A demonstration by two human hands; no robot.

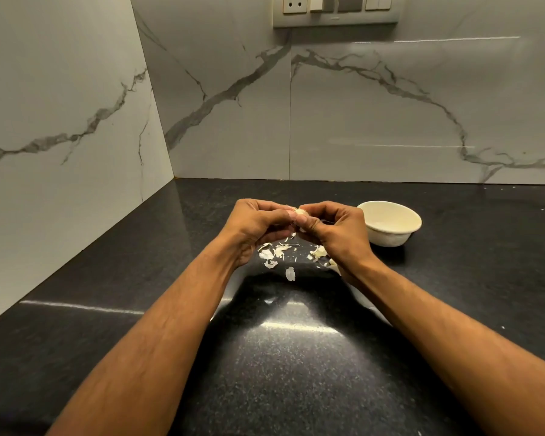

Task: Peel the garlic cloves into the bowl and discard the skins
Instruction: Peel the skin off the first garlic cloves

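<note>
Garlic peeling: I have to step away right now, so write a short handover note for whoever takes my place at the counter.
Left hand and right hand: both pinch one garlic clove between their fingers, held above the black countertop.
Bowl: white, on the counter just right of the right hand; what it holds cannot be made out.
Skins: loose flakes scattered on the counter below the hands.
Done: some skin is already stripped off.
Left: finish this clove, drop it into the bowl, then gather and discard the skins.
</note>
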